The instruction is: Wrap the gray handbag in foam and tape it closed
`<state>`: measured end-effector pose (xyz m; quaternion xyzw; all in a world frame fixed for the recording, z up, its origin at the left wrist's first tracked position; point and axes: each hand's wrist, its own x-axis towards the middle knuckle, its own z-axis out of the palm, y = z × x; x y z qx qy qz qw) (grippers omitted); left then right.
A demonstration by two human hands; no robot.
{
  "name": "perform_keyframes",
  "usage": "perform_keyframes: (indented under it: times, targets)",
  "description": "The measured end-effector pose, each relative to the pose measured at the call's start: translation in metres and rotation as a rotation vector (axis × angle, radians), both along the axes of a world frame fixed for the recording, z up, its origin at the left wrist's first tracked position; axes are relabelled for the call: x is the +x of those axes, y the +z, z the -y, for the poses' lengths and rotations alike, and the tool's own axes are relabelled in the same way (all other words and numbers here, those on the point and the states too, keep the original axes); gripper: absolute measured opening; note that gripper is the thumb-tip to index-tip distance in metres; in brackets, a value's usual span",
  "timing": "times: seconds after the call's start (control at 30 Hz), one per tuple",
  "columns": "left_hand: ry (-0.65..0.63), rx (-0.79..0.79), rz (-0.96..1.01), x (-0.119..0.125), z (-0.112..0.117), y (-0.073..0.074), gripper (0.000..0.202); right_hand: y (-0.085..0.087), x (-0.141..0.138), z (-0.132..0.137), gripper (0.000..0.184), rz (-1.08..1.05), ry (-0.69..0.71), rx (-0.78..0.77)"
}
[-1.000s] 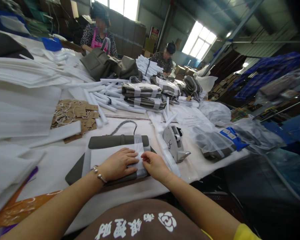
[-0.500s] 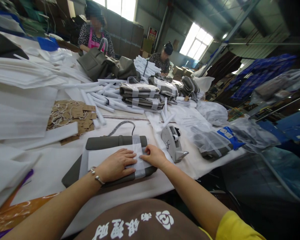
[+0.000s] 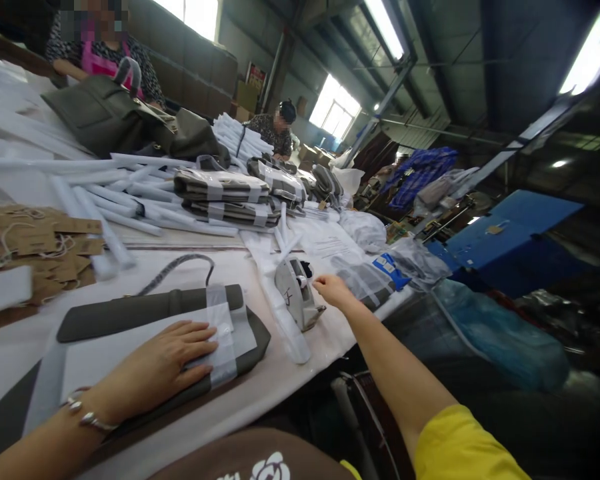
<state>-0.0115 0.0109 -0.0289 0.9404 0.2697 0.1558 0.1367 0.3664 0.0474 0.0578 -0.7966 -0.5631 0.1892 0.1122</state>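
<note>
A flat grey bag (image 3: 253, 340) lies on the white-covered table (image 3: 290, 380) in front of me, wrapped with white foam sheet (image 3: 105, 353) and a strip of clear tape (image 3: 220, 333). My left hand (image 3: 160, 363) rests flat on the foam sheet and tape, fingers spread. My right hand (image 3: 333, 291) is stretched out to the grey tape dispenser (image 3: 295, 293) to the right of the bag, fingertips touching the tape at its top. Whether it pinches the tape end I cannot tell.
Brown paper tags with strings (image 3: 35, 243) lie at the left. White foam rolls (image 3: 130, 207) and wrapped grey bags (image 3: 220, 193) are stacked behind. Plastic-bagged items (image 3: 370, 277) sit right of the dispenser. Two people work at the far side, one behind a grey handbag (image 3: 105, 113).
My right hand left the taped bag and reached right to the tape dispenser. My left hand stayed pressed on the bag. The view swung right.
</note>
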Motion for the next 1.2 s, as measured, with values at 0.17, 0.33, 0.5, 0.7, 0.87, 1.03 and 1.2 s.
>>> perform_keyframes:
  times: [0.17,0.33,0.5,0.7,0.87,1.03,1.2]
  targets:
    - [0.029,-0.028,0.013,0.0,0.002,0.003,0.036,-0.009,0.021,-0.006,0.012,-0.161,-0.082,-0.234]
    - [0.034,-0.041,0.029,0.0,0.003,0.005,0.035,-0.016,0.015,-0.011,0.011,-0.26,-0.115,-0.268]
    - [0.027,-0.042,0.039,0.0,0.002,0.003,0.035,-0.006,0.02,-0.006,0.011,-0.367,-0.154,-0.243]
    - [0.033,-0.037,0.014,-0.001,0.001,-0.001,0.036,0.007,0.036,0.031,0.014,-0.515,-0.183,-0.264]
    - [0.035,-0.037,0.037,0.0,0.001,0.001,0.037,-0.012,0.044,0.066,0.015,-0.497,-0.256,-0.232]
    - [0.029,-0.04,0.013,0.0,0.001,0.002,0.036,-0.05,0.026,0.083,0.015,-0.441,-0.304,-0.157]
    - [0.039,-0.062,0.003,0.0,0.007,0.008,0.034,-0.065,-0.023,0.119,0.015,-0.549,-0.183,-0.298]
